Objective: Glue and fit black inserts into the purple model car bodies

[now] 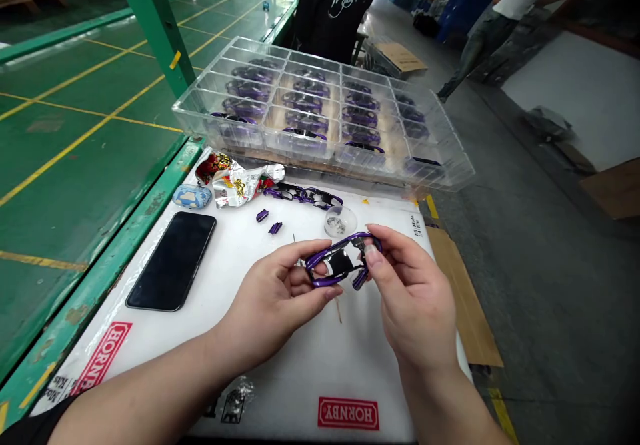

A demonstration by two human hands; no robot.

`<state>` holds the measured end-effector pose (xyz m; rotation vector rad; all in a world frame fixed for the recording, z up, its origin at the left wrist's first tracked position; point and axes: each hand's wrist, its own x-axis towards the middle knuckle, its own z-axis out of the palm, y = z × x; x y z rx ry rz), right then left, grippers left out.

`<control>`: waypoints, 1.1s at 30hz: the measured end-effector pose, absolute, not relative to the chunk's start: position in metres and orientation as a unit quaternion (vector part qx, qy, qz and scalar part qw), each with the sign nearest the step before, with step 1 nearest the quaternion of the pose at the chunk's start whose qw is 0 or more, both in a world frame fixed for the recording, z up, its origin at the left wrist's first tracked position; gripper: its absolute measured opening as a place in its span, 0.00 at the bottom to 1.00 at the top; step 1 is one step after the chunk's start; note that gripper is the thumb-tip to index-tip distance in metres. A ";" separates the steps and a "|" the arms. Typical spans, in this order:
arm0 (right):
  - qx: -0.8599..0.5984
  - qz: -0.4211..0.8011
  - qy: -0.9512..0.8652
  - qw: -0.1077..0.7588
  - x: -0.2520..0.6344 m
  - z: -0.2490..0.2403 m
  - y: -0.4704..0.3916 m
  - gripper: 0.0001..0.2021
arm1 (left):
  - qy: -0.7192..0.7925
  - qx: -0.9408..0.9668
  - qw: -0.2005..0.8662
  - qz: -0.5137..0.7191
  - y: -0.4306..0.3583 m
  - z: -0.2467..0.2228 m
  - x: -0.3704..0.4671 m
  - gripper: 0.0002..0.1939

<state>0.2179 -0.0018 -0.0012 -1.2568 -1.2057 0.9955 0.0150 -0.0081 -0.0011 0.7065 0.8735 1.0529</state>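
A purple and black toy car body shell [341, 261] is held up between both hands, above the white work surface [295, 365]. My left hand [285, 285] grips its left end between thumb and fingers. At the right end, my right hand [410, 278] closes on it with thumb and index finger. A small purple piece [359, 278] shows under the shell by my right fingers. Behind the hands stands a round clear dish [341, 222] with tiny parts. Two small purple pieces [262, 216] lie to its left, and two more shells [303, 195] rest farther back.
A clear compartment tray [320, 155] of purple shells spans the back. On the left are a phone [173, 260], a blue and white object [192, 196] and crumpled wrappers [240, 182]. Beyond are a green post [155, 25], a seated person [335, 12] and a standing person [500, 25].
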 end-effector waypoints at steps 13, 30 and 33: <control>-0.516 0.365 -0.588 0.504 0.230 -0.004 0.002 0.20 | 0.370 0.242 0.765 0.469 -0.001 0.003 0.008 0.30; -0.501 0.239 -0.681 0.477 0.230 -0.010 0.009 0.17 | 0.375 0.286 0.750 0.463 -0.001 -0.003 0.010 0.27; -0.479 0.346 -0.621 0.515 0.232 -0.013 0.009 0.16 | 0.396 0.398 0.662 0.497 -0.004 -0.002 0.007 0.27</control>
